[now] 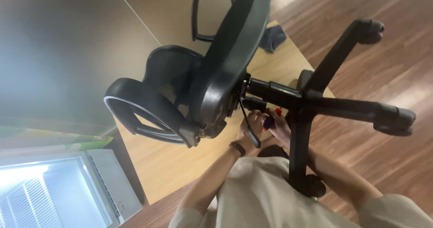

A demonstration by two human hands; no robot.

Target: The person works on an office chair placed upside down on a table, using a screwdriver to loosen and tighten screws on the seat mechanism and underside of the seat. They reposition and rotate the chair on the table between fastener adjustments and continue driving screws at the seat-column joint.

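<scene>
Working Under a Tipped Chair

Reaching forward from a pale shirt, both bare arms meet beneath the chair's seat. The left hand, a dark band at its wrist, sits by the thin lever that hangs from the seat mechanism; its fingers curl inward, but whether they grip anything cannot be told. The right hand lies just beside it, partly hidden by a base leg, its fingers closed round a small tool with a red and blue handle, held close to the mechanism.

The chair lies on its side on a light wooden surface, its seat on edge, an armrest and the mesh back on the left, the central column running right to the star base. The base and column are on the seat, and so is the armrest. The legs' ends look like bare stubs; no castors can be made out, so they may be left to fit. With the tool at the mechanism, the work there looks unfinished.

Farther off, a dark cloth rests on the surface, with wood flooring beyond.
</scene>
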